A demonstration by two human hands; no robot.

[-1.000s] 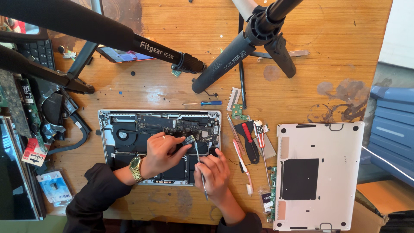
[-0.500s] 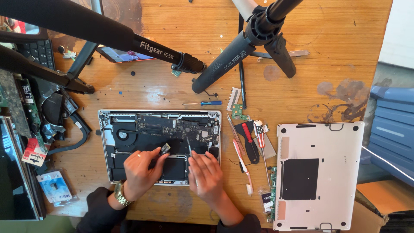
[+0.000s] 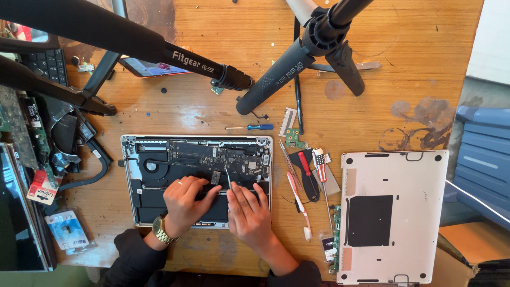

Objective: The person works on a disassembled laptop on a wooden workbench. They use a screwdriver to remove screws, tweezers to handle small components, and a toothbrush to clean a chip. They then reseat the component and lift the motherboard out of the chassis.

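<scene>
At the far left of the wooden table (image 3: 159,114) lie a dark keyboard (image 3: 47,64), loose black cables (image 3: 79,146) and two small packets (image 3: 66,229); black tripod legs (image 3: 106,29) cross the top of the view. The opened laptop (image 3: 133,159) lies centre-left, underside up, with its fan (image 3: 152,166) and circuit board (image 3: 218,157) exposed. The left hand (image 3: 183,204), a wristwatch (image 3: 161,231) at its wrist, rests palm down on the battery area; fingers bent and pressing flat, gripping nothing visible. The right hand (image 3: 249,212) lies just beside it; its fingers pinch a thin metal tool (image 3: 227,176) whose tip touches the board. Further right lie a blue screwdriver (image 3: 255,127), a small green board (image 3: 295,139), a red-handled screwdriver (image 3: 304,165) and a striped screwdriver (image 3: 320,162); the detached bottom cover (image 3: 393,175) lies at the right, inner face up.
</scene>
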